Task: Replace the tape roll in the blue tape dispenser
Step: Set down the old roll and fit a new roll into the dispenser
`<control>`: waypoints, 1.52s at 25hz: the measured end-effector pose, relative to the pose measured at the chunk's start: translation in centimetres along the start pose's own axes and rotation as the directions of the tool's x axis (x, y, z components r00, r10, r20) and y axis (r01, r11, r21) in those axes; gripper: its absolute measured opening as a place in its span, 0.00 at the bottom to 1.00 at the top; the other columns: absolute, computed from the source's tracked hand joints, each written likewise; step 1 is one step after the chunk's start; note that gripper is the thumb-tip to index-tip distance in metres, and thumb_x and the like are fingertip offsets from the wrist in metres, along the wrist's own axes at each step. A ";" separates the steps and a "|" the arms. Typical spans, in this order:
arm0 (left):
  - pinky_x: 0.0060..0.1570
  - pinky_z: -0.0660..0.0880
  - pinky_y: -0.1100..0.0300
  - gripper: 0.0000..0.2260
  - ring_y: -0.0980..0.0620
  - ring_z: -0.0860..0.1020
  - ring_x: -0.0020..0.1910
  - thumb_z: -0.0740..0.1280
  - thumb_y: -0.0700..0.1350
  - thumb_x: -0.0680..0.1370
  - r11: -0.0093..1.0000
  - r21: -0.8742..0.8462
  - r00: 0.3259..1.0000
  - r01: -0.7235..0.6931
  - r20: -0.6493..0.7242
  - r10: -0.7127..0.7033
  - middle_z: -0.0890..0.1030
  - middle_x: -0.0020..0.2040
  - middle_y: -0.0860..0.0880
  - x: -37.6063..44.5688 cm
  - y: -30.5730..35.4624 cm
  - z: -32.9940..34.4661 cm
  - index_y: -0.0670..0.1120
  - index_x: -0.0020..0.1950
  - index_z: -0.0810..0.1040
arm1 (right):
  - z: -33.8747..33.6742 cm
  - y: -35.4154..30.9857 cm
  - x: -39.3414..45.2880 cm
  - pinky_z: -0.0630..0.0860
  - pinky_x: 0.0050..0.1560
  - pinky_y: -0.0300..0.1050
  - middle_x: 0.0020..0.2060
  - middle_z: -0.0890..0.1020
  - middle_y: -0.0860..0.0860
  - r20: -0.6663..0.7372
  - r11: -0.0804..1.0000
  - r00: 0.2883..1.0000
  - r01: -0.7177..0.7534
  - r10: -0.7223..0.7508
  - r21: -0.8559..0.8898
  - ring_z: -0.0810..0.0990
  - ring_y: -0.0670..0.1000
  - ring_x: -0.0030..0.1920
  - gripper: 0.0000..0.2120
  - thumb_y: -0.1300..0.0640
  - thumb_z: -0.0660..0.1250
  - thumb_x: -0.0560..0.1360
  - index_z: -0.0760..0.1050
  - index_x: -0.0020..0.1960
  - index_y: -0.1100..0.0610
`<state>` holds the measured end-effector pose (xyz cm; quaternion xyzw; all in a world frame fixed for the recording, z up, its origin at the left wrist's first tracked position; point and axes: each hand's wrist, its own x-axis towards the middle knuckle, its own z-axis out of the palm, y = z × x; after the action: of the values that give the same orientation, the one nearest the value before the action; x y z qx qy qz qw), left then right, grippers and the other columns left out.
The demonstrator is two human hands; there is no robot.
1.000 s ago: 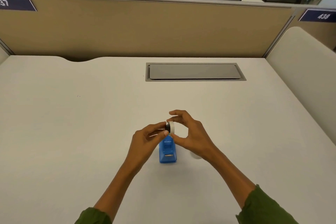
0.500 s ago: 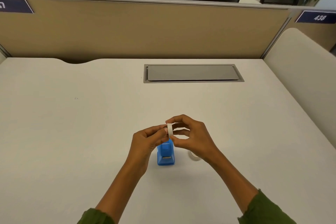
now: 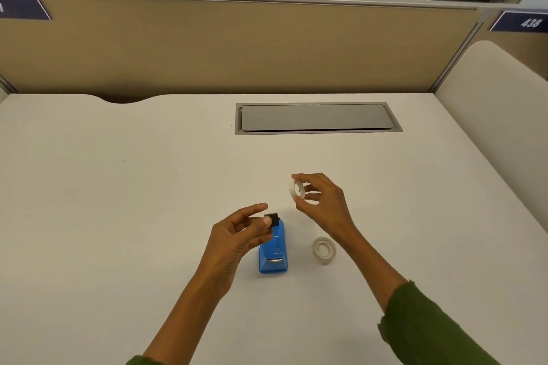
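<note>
A small black spool core (image 3: 272,219) is pinched between thumb and fingers of the left hand (image 3: 237,237), just above the blue tape dispenser (image 3: 273,252) standing on the white surface (image 3: 118,216). A white tape ring (image 3: 297,189) is gripped by the right hand (image 3: 323,204), raised, apart from the left. A second tape roll (image 3: 324,249) lies flat beside the dispenser.

Hands parted, left hand (image 3: 237,234) holding what looks like the black core (image 3: 272,219), right hand (image 3: 320,201) the white ring (image 3: 297,189)

left hand (image 3: 237,234) hides dispenser's (image 3: 274,252) left side | left sign (image 3: 20,7) cropped
</note>
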<state>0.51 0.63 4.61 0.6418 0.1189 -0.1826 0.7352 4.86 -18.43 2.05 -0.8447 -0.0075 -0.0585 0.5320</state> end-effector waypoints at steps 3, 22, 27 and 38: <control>0.54 0.78 0.51 0.09 0.47 0.83 0.47 0.70 0.41 0.70 1.000 -0.022 1.000 -0.001 -0.005 0.001 0.84 0.49 0.43 -0.4 -0.1 -0.2 0.49 0.49 0.83 | 1.7 2.8 2.5 0.79 0.52 0.44 0.56 0.79 0.55 0.033 0.987 0.996 -0.082 0.088 -0.140 0.78 0.51 0.49 0.23 0.64 0.73 0.68 0.73 0.61 0.57; 0.59 0.74 0.45 0.11 0.47 0.84 0.44 0.71 0.43 0.70 0.999 0.031 1.000 -0.013 -0.027 0.014 0.82 0.49 0.45 -1.2 -0.8 0.5 0.50 0.51 0.82 | -2.9 4.1 -4.4 0.69 0.59 0.49 0.63 0.65 0.47 0.470 0.737 0.822 0.095 0.321 -0.669 0.64 0.52 0.62 0.34 0.50 0.76 0.63 0.66 0.65 0.42; 0.63 0.71 0.42 0.12 0.43 0.83 0.46 0.74 0.43 0.67 0.999 0.045 1.000 0.005 -0.004 -0.005 0.83 0.51 0.44 -2.4 -1.1 0.8 0.50 0.49 0.82 | -2.5 4.3 -6.4 0.72 0.50 0.39 0.56 0.69 0.47 0.309 0.856 0.913 -0.076 0.266 -0.512 0.71 0.49 0.57 0.23 0.60 0.73 0.67 0.72 0.59 0.45; 0.63 0.70 0.42 0.12 0.46 0.83 0.46 0.72 0.40 0.69 0.993 0.119 1.000 0.004 0.023 -0.007 0.83 0.52 0.44 -3.7 -0.5 1.9 0.47 0.52 0.82 | -3.1 -4.3 -7.9 0.77 0.47 0.34 0.53 0.78 0.41 0.257 0.988 0.966 -0.015 -0.026 0.156 0.78 0.47 0.55 0.19 0.67 0.72 0.69 0.78 0.55 0.49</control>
<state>-3.13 -0.89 5.92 0.6820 0.1010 -0.1987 0.6966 -3.58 -18.98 6.41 -0.8007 -0.0838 0.0514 0.5909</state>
